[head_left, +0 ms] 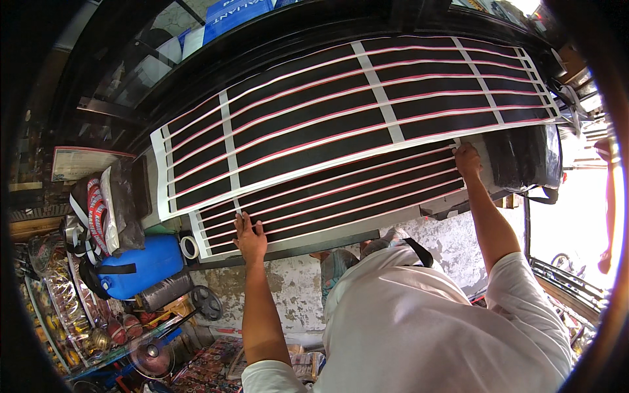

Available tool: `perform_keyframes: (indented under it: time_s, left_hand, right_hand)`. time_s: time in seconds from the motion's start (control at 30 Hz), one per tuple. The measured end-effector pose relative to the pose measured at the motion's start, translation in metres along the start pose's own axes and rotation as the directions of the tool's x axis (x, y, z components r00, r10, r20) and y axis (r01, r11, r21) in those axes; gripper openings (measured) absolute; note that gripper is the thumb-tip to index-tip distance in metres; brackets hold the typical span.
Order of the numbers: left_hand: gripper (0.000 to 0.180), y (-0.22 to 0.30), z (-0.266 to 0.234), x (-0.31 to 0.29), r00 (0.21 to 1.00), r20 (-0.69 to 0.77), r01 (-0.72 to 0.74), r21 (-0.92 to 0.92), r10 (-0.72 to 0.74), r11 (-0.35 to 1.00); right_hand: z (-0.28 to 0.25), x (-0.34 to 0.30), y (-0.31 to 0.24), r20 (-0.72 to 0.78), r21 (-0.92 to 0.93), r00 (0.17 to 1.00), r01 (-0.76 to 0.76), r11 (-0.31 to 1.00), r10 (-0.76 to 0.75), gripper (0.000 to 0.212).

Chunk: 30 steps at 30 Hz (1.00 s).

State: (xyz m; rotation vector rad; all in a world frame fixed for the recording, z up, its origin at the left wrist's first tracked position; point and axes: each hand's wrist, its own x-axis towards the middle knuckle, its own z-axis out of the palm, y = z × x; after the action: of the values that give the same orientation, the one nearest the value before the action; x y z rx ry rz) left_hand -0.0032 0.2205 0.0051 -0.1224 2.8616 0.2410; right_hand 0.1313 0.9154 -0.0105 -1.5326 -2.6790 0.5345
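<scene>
Left hand (251, 242) is lying palm down, fingers (247, 221) spread; left forearm (261, 308) is running nearly straight back. Right hand (468, 161) is resting farther forward, fingers bent, right forearm (488, 219) slanting back and outward.

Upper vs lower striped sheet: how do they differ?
The upper sheet looks longer than the lower sheet. The upper sheet overlaps the lower sheet, partly covering it. The left hand rests on the lower sheet, not the upper sheet. Shared: black, red-and-white lengthwise lines, white left margins.

One head-worn fisheye (wide, dark-rimmed) looks down from near above both hands (251, 243) (467, 160).
</scene>
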Motion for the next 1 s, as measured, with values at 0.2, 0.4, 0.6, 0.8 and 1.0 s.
perform_keyframes:
  time_s: [0.2,0.4,0.6,0.8,1.0]
  left_hand:
    - [0.063,-0.002,0.003,0.002,1.000,-0.026,0.010,-0.021,-0.010,1.000]
    - [0.063,-0.002,0.001,-0.001,0.998,-0.058,0.001,-0.005,-0.002,1.000]
    - [0.063,-0.004,0.005,0.025,0.961,-0.244,-0.142,-0.029,0.130,0.990]
    - [0.065,-0.006,0.002,0.037,0.994,-0.099,-0.037,0.053,0.042,0.998]
    - [0.066,-0.002,0.007,0.046,0.997,-0.061,-0.056,-0.026,0.054,0.998]
  right_hand:
    - [0.000,-0.001,-0.002,0.003,-0.023,1.000,-0.029,0.999,0.029,0.030]
    - [0.005,-0.001,0.002,-0.008,-0.004,1.000,-0.012,1.000,0.012,0.021]
    - [0.018,0.034,0.027,-0.060,0.012,0.998,0.003,1.000,-0.002,0.017]
    - [-0.008,0.008,-0.037,0.057,-0.043,0.997,-0.054,0.998,0.057,0.038]
    - [-0.012,0.017,-0.034,0.008,-0.089,0.993,-0.113,0.990,0.114,0.037]
